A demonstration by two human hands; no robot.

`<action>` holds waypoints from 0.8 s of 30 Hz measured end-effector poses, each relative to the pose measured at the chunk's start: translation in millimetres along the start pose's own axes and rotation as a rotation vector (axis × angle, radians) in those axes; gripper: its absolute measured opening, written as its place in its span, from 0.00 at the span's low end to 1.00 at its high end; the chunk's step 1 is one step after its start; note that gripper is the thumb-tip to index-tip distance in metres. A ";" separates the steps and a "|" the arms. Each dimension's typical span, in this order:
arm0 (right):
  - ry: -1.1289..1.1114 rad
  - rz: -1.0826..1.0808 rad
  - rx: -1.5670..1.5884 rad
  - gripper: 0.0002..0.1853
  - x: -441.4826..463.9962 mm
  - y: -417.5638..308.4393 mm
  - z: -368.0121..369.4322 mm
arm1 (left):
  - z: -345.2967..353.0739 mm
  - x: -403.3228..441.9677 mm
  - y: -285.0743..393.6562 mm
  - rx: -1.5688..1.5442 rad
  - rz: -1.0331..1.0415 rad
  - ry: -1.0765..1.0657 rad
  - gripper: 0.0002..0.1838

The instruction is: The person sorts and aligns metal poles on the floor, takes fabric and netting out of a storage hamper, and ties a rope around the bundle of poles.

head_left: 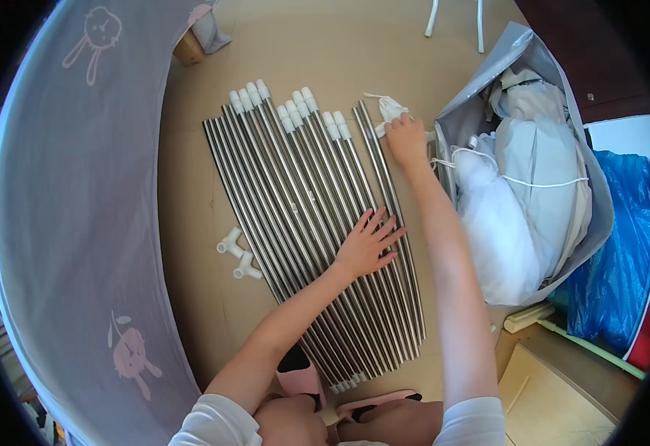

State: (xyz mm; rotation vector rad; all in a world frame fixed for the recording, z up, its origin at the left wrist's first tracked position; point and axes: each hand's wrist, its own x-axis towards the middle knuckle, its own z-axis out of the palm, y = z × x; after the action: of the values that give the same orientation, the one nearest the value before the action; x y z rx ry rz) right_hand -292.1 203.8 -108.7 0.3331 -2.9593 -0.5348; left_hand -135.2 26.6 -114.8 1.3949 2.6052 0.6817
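Head view: slim silver metal poles (265, 186) lie side by side on the brown floor (295, 44), in a slanted, fanned row between the person's feet and the far side. Laying them out looks largely done: several carry white plastic sleeves (251, 95) at their far ends, while those at the row's left edge and the two at its right edge have bare far ends. No joined poles are visible, and the white plastic elbow fittings (246, 266) lie loose just beside the row.

The left hand (362, 249) is over the right part of the row, its fingers spread wide and gripping nothing. The right hand (408, 143) reaches the small white drawstring pouch (392, 108) near the far end of the right-hand poles; its fingers are bent and touch it, but I cannot tell whether they pinch it.

Just to the right, the open grey bag (598, 215) holds white netting (488, 223) and pale folded fabric (533, 156), so its unpacking looks incomplete.
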 end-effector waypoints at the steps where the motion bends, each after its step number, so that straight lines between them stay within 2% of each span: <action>1: -0.001 0.000 0.000 0.08 1.8 3.7 1.4 | 0.8 0.5 -0.1 -0.007 0.002 0.019 0.27; 3: 0.012 0.419 0.269 0.10 2.5 11.7 4.9 | 3.2 0.7 -0.9 -0.004 0.014 0.011 0.27; 4: 0.005 0.417 0.259 0.10 4.5 14.4 0.7 | 3.0 1.3 -1.0 -0.015 0.016 0.015 0.27; 6: 0.058 0.622 0.536 0.13 9.5 20.2 -7.9 | 2.0 3.1 -0.3 -0.001 0.000 -0.023 0.27; 7: -0.019 0.726 0.642 0.13 14.0 25.7 -22.8 | 1.6 3.9 -0.3 -0.031 -0.002 -0.007 0.27; 8: -0.022 0.730 0.634 0.13 15.4 28.4 -16.3 | 1.3 4.1 -0.1 -0.032 -0.003 -0.001 0.28; 10: 0.509 0.697 0.640 0.10 19.5 28.3 -10.8 | 0.0 4.8 0.1 -0.014 -0.003 -0.021 0.29; 11: 0.508 0.698 0.638 0.10 15.1 27.4 -15.0 | 0.5 4.9 0.8 -0.017 -0.001 -0.022 0.29; 13: 0.418 0.288 0.595 0.12 -3.6 17.2 -30.9 | 0.6 4.8 -0.6 -0.048 -0.001 -0.020 0.29; 15: 0.094 0.177 0.577 0.14 -39.8 -5.3 -44.3 | -0.2 4.8 -0.6 -0.049 -0.001 0.007 0.29; 17: -0.077 0.302 0.706 0.13 -81.9 -31.7 -63.2 | 2.5 3.9 0.5 -0.080 -0.005 0.066 0.27; 19: -0.231 0.369 0.742 0.14 -120.8 -43.1 -60.1 | 3.8 4.1 -0.6 -0.040 -0.009 0.024 0.26; 20: -0.230 0.373 0.738 0.14 -134.9 -47.3 -54.4 | 5.1 5.7 0.3 -0.002 -0.001 -0.019 0.25; 22: -0.150 0.473 1.002 0.16 -157.6 -51.9 -49.0 | 5.7 7.8 0.9 -0.002 0.019 0.015 0.25; 24: -0.192 0.517 1.062 0.18 -171.1 -53.1 -48.6 | 3.1 6.7 1.9 0.029 0.057 -0.005 0.25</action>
State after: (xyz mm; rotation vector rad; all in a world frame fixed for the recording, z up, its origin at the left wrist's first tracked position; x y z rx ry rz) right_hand -108.5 179.4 -95.2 -0.4349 -3.0130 1.1269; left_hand -136.7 34.0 -116.0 1.4824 2.5905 0.6491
